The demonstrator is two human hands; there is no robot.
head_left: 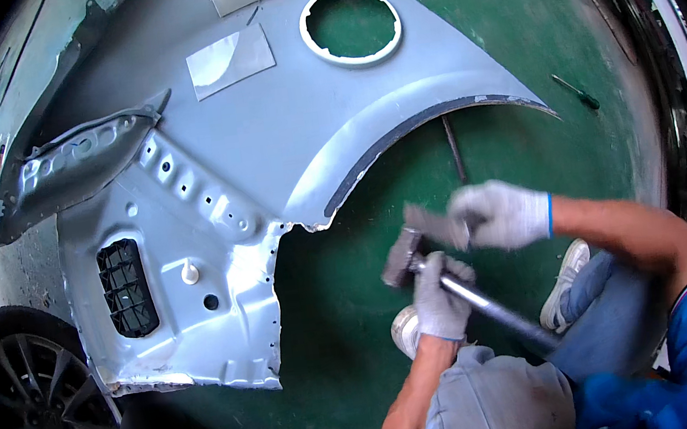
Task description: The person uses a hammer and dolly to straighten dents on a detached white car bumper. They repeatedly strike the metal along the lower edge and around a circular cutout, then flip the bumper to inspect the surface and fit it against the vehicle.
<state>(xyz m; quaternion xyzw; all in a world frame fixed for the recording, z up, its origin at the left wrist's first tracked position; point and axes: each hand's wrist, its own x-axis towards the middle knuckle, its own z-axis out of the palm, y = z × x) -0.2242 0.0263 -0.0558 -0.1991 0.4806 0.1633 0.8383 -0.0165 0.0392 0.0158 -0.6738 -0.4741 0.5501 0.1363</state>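
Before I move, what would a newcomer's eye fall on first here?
Most likely the large silver-grey metal car body panel filling the upper left, with a white-rimmed round opening near its top. Next, right of centre, a white-gloved left hand gripping a steel hammer, and a white-gloved right hand holding a blurred flat metal piece. Then the dark spoked car wheel at lower left.

Panel [253, 140] left — hammer [492, 306] right

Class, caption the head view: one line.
Gloved left hand grips a hammer over green floor near a silver car panel.
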